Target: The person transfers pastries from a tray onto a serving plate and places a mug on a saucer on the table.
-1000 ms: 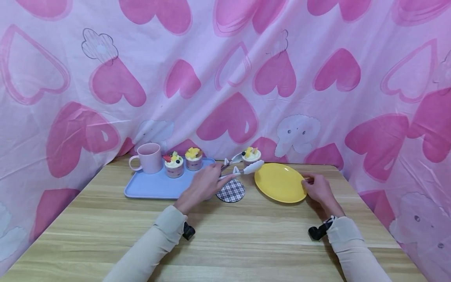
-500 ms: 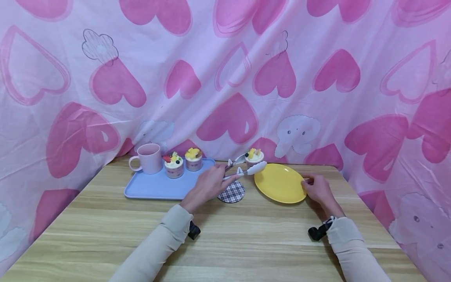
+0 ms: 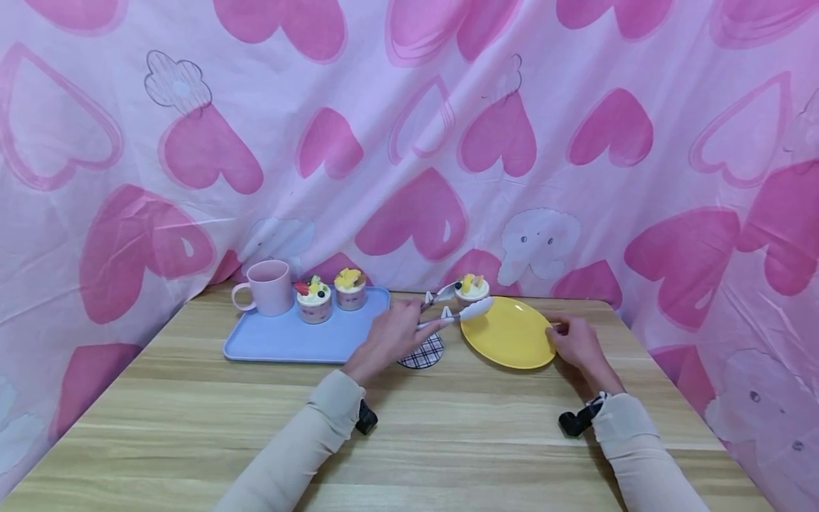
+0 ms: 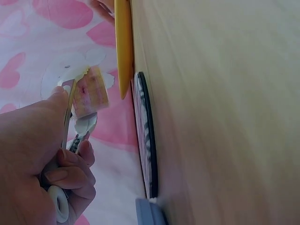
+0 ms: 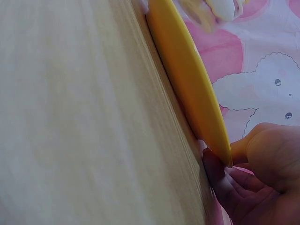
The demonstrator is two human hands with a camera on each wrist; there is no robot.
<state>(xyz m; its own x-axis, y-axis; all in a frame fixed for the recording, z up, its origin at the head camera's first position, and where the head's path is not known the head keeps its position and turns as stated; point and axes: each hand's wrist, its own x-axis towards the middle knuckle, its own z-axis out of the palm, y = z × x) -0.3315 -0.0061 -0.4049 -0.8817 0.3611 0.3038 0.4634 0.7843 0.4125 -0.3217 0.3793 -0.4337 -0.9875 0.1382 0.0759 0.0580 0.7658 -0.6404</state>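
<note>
Above the desk (image 3: 473,441), near the yellow plate (image 3: 508,334) whose rim the right hand (image 3: 577,343) pinched, I had the dessert cup (image 3: 474,286) between tongs (image 3: 476,308) gripped by the left hand (image 3: 393,333), so a slack squeeze could have tipped it out.

Held left arm (image 3: 297,441) forward, slanting inward, left wrist (image 3: 355,368) nearly straight. Held left hand (image 3: 392,331) aloft, left fingers (image 4: 75,176) curled into a grip, left thumb (image 4: 58,101) stretched ahead. Had right arm (image 3: 646,448) outstretched, also slanting inward. Held right hand (image 3: 577,345) low, well apart from left hand, pinching between right thumb (image 5: 248,144) and right fingers (image 5: 218,176).
</note>
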